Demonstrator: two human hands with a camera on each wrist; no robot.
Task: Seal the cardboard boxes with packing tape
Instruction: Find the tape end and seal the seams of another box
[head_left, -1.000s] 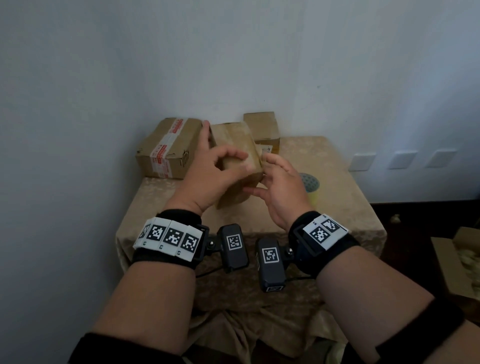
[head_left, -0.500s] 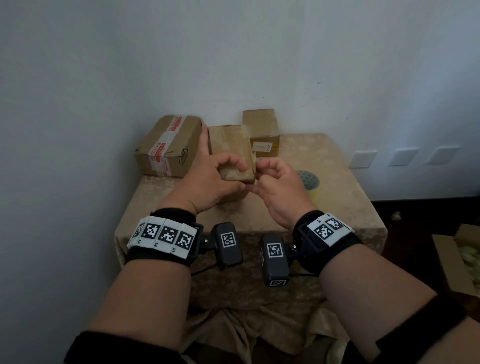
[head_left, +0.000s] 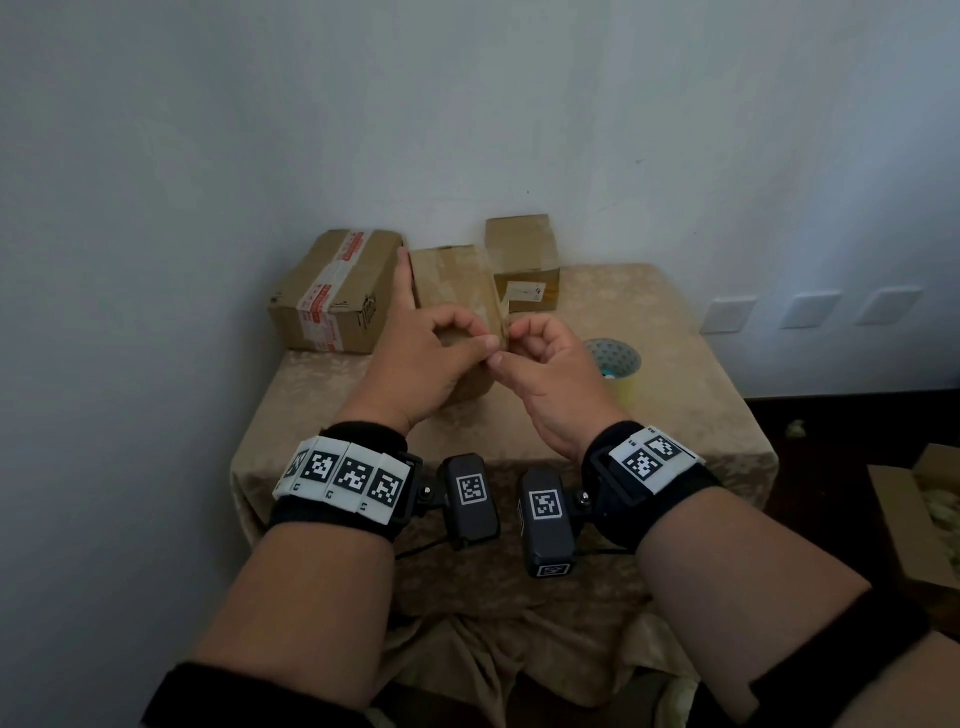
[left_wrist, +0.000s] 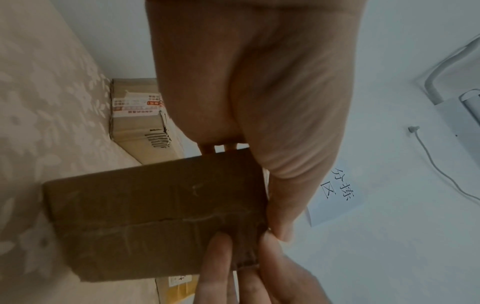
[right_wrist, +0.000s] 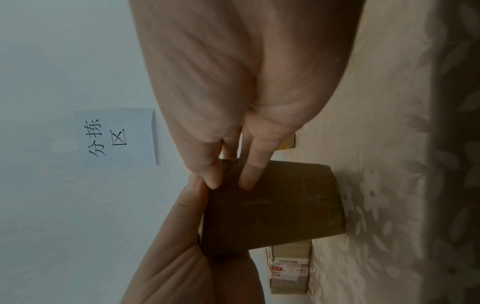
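Worktop (head_left: 691, 395) w/ beige floral cloth. On it: taped box (head_left: 332, 296) back-left, plain box (head_left: 452, 291) centre, small box (head_left: 524, 260) behind, tape roll (head_left: 615, 364) right.

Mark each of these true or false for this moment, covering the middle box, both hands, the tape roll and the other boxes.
1. The left hand holds the middle box. True.
2. The right hand holds the tape roll. False: the roll sits on the table, and the right hand's fingers pinch at the middle box's near right edge.
3. The box with red-printed tape lies left of the middle box. True.
4. The middle box is stacked on the rear box. False: the middle box rests on the table.
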